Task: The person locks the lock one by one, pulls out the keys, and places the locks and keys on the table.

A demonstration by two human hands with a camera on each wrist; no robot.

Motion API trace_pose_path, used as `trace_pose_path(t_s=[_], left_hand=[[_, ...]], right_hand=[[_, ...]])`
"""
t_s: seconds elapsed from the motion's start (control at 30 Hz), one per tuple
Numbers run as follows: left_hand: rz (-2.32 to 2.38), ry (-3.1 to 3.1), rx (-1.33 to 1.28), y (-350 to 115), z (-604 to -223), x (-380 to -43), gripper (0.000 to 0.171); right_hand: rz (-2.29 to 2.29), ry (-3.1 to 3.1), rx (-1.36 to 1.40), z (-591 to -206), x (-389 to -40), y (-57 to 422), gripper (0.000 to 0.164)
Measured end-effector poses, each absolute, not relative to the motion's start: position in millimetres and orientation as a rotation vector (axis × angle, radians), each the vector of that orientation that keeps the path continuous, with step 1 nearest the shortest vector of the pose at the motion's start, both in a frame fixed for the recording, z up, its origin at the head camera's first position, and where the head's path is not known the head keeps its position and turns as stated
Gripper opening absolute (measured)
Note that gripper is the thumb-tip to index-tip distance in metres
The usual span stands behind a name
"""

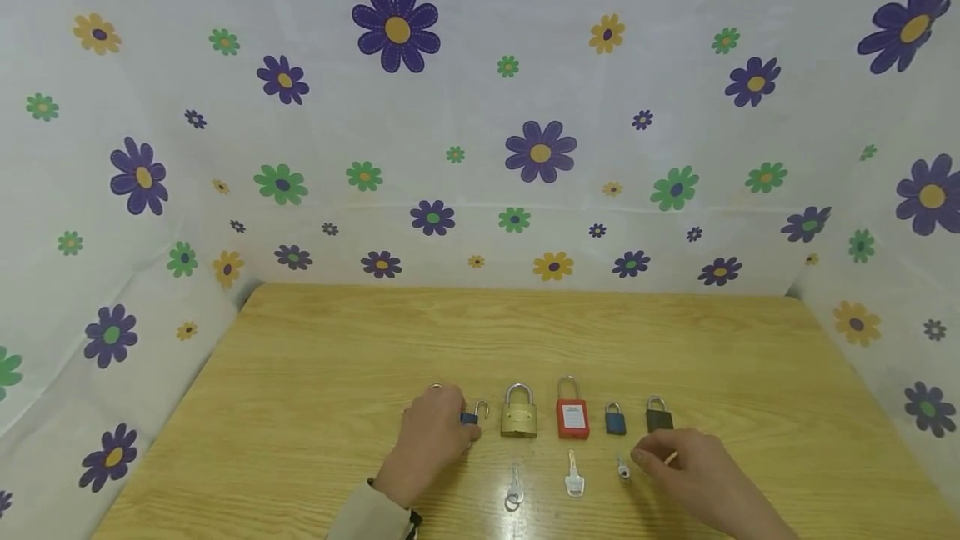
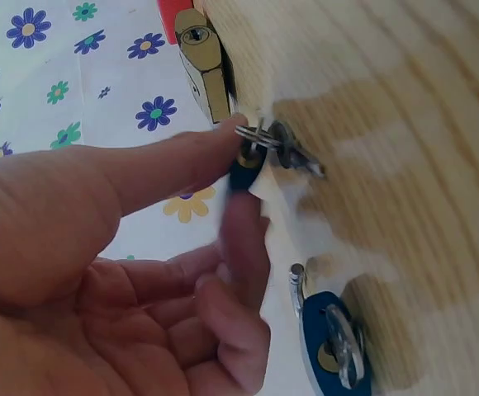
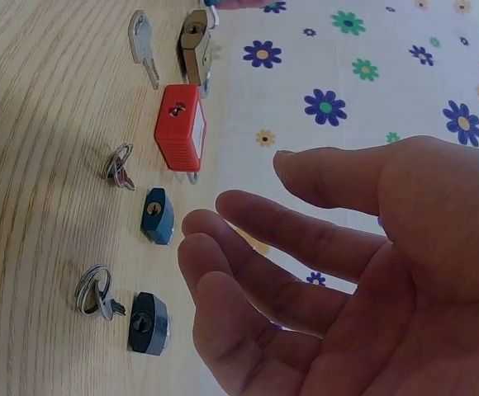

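Observation:
My left hand pinches a small blue padlock between thumb and fingers. Its shackle stands open, and a key on a ring sits at its base. Beside that hand, in the left wrist view, lies a second blue padlock with a key in it and its shackle swung out. My right hand holds nothing, its fingers loosely bent and apart from the thumb. It hovers near a black padlock and a ringed key, with a closed blue padlock close by.
A large brass padlock and a red padlock stand between the hands on the wooden table. In front lie a key with a ring, a flat key and a small key. Flowered cloth walls the table.

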State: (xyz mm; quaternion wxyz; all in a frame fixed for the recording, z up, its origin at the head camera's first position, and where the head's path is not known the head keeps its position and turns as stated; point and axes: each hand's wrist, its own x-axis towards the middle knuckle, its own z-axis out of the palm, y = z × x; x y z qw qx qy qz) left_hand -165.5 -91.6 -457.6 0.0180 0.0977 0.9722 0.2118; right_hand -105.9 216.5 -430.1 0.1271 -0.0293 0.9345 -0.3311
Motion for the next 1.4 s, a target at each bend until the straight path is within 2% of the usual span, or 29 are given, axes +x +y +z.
trace_pose_path(t_s=[0.23, 0.33, 0.47, 0.53, 0.8, 1.2, 1.4], left_hand=[[0.844, 2.952, 0.394, -99.7, -460.2, -165.1, 0.044], [0.907, 2.921, 0.419, -105.5, -462.5, -166.4, 0.038], [1.076, 2.865, 0.407, -110.1, -460.4, -168.6, 0.014], [1.198, 2.815, 0.397, -110.5, -457.2, -168.9, 0.008], [1.603, 2.578, 0.294, -109.2, -446.2, -164.2, 0.026], [1.765, 2.356, 0.268, -99.9, -445.5, -154.2, 0.028], [1.811, 2.284, 0.331, -92.5, -448.2, -148.9, 0.025]], right_hand=[[-0.967, 2.748, -0.078, -428.6, -105.0, 213.8, 0.013], [-0.951, 2.766, -0.047, -427.4, -104.7, 211.6, 0.011], [-0.938, 2.812, -0.042, -424.6, -104.9, 209.9, 0.012], [-0.941, 2.844, -0.055, -422.5, -105.6, 209.3, 0.012], [-1.008, 2.932, -0.185, -411.6, -106.8, 202.4, 0.009], [-1.29, 2.95, -0.363, -397.2, -105.3, 173.5, 0.008], [-1.445, 2.853, -0.643, -399.4, -107.2, 150.5, 0.011]])
